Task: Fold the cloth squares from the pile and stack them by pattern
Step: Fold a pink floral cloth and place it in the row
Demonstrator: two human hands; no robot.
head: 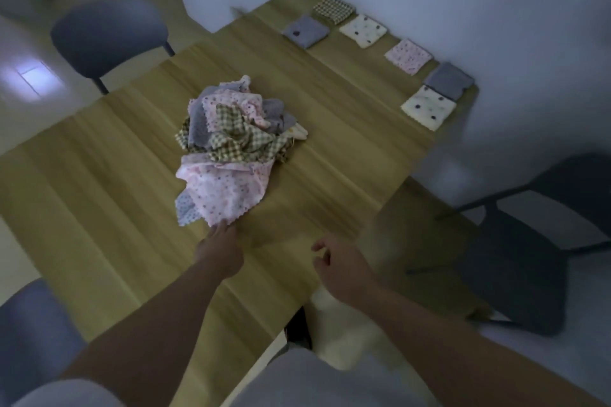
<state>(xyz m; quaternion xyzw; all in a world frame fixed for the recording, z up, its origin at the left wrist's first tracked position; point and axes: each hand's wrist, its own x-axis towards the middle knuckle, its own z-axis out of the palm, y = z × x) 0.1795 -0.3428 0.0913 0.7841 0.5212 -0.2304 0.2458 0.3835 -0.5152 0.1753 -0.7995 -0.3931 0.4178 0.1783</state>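
One loose pile (231,142) lies mid-worktop (99,192). Six folded pieces line the far edge: one checked square (334,9), two grey squares (305,30), two cream spotted squares (363,30), one pink square (408,56). The left hand (220,249) has its fingers (222,227) at the pile's pink corner, grip unclear; the right hand (344,269) hovers, loosely curled, empty.

No readable text, labels, brands or numbers anywhere. The cloth pile (231,142) shows only prints: checks, dots and small flowers, no letters. The folded stacks (363,30) beyond the pile, toward the wall, also show patterns only. The frame is dim and blurred, so any fine marks are illegible.
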